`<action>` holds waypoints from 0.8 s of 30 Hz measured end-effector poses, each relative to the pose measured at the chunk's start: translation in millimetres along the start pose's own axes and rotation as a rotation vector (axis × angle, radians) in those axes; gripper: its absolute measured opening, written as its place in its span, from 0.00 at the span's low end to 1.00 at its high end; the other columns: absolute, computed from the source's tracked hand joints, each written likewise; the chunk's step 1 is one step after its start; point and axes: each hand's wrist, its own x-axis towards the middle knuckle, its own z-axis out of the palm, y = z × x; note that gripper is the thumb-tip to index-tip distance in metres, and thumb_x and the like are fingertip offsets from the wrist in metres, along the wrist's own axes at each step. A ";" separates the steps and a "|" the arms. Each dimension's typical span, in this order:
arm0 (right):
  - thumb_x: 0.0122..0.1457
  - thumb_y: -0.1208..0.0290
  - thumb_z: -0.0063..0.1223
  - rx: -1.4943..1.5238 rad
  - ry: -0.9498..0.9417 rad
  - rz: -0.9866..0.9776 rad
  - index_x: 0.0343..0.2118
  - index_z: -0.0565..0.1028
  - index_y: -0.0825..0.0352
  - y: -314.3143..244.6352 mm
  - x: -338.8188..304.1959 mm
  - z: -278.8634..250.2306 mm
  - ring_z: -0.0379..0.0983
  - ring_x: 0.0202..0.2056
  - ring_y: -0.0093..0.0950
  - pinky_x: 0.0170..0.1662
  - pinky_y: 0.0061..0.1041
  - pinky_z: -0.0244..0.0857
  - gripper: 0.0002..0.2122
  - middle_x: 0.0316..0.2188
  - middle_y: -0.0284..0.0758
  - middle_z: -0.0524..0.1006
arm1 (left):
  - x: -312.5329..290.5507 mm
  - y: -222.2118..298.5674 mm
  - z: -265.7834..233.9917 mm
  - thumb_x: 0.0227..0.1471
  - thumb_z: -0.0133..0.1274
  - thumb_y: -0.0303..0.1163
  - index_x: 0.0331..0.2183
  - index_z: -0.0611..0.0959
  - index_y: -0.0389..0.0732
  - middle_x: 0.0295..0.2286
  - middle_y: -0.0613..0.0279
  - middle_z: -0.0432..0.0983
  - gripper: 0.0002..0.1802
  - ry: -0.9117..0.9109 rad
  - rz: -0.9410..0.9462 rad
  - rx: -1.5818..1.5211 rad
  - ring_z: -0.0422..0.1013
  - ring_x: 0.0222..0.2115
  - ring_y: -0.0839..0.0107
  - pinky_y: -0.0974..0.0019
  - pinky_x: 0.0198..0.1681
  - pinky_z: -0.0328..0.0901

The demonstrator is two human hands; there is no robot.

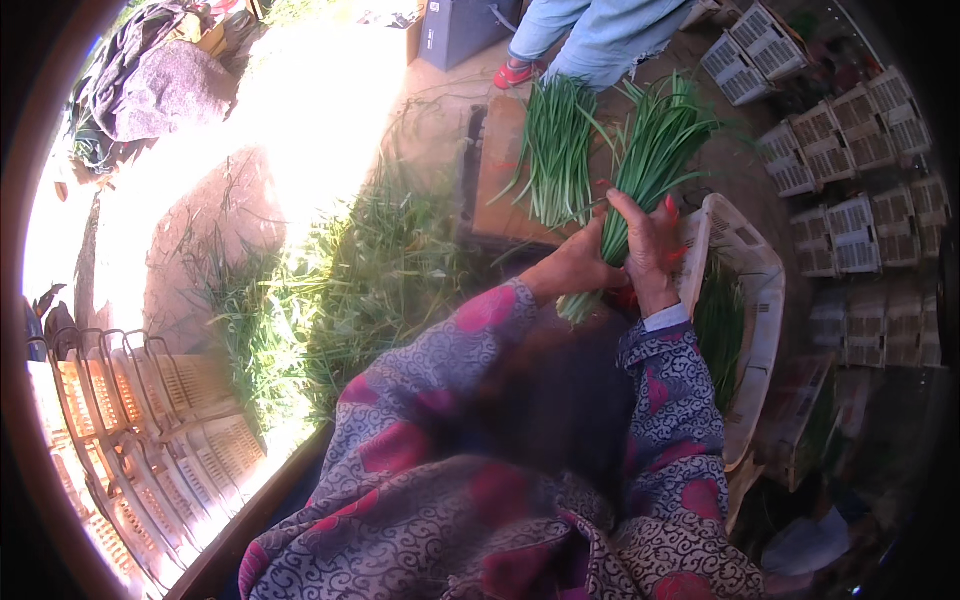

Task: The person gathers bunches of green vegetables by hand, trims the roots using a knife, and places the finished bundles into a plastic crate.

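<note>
A thick bunch of long green chives (655, 145) is held between both my hands, its leafy ends pointing away and its pale cut ends toward me. My left hand (588, 262) is closed round the lower stalks. My right hand (648, 240) wraps the same bunch just above, thumb across the stalks. Small bright red pieces show at the fingers of the right hand; I cannot make out what they are. Just left of the held bunch, another bunch of chives (560, 165) lies on a brown board (500, 150).
Right of my right arm stands a white plastic crate (768, 300) with chives inside. Stacked crates (850, 140) line the far right, and more crates (150, 420) stand at lower left. Loose green trimmings (340, 270) cover the floor. A person in jeans (600, 40) stands beyond the board.
</note>
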 end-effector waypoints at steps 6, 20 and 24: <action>0.57 0.76 0.62 0.203 0.141 0.096 0.39 0.77 0.70 8.1 113.9 -53.3 0.79 0.29 0.28 0.32 0.26 0.76 0.09 0.29 0.37 0.80 | 10.7 -30.3 -75.8 0.53 0.63 0.43 0.58 0.71 0.27 0.52 0.51 0.74 0.39 0.169 -0.305 -0.232 0.71 0.52 0.66 0.62 0.57 0.64; 0.60 0.75 0.53 0.274 -0.242 0.155 0.49 0.74 0.76 36.6 242.2 -61.1 0.79 0.33 0.26 0.33 0.22 0.74 0.16 0.51 0.47 0.78 | 78.5 -153.6 -93.6 0.48 0.59 0.34 0.50 0.78 0.32 0.43 0.44 0.79 0.27 0.374 -0.121 0.580 0.75 0.46 0.49 0.55 0.52 0.68; 0.52 0.79 0.58 -0.051 -0.155 0.186 0.42 0.76 0.77 60.8 234.3 -20.2 0.80 0.33 0.30 0.29 0.25 0.74 0.14 0.38 0.40 0.81 | 76.4 -165.9 -86.6 0.46 0.58 0.31 0.50 0.79 0.32 0.45 0.42 0.77 0.27 0.343 -0.094 0.638 0.75 0.47 0.48 0.53 0.52 0.69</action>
